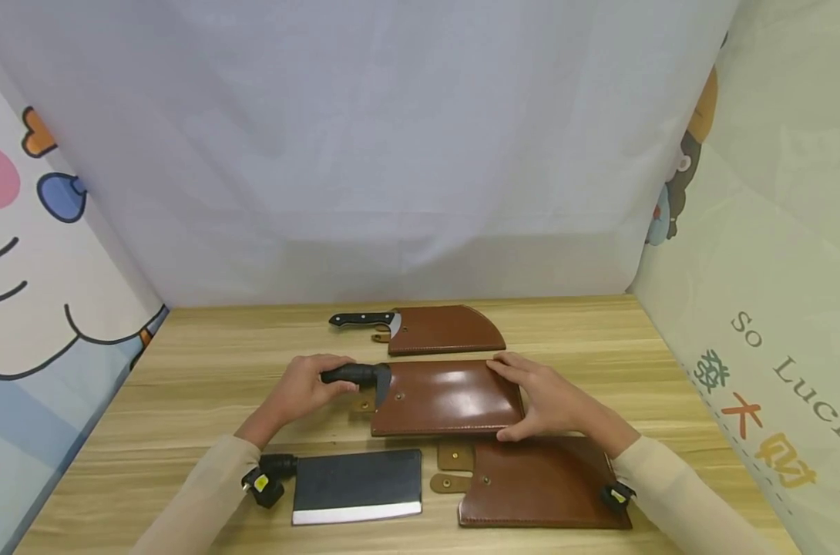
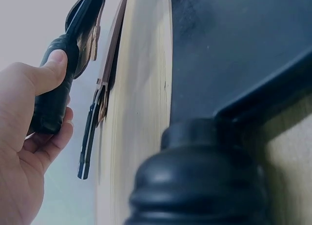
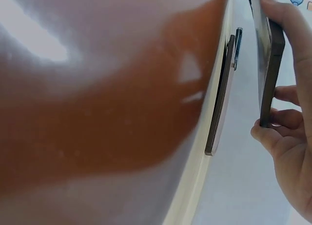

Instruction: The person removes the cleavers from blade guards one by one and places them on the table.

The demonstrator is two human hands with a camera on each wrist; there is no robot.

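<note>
My left hand [image 1: 309, 391] grips the black handle [image 1: 351, 374] of a cleaver. Its blade sits inside a glossy brown leather sheath [image 1: 448, 397], with only a dark strip showing at the sheath's mouth. Around the sheath's far right end, the fingers and thumb of my right hand [image 1: 548, 397] hold opposite edges. In the left wrist view, the thumb lies along the ribbed handle [image 2: 56, 91], raised over the table. From the right wrist, the sheath's end edge [image 3: 274, 64] shows between thumb and fingers.
Behind lies another sheathed cleaver [image 1: 448, 327] with a riveted black handle [image 1: 361, 319]. A bare dark-bladed cleaver [image 1: 357, 482] lies at front left, partly beside my left sleeve. At front right, under my right forearm, rests a brown sheath [image 1: 538, 489] with snap straps [image 1: 451, 483].
</note>
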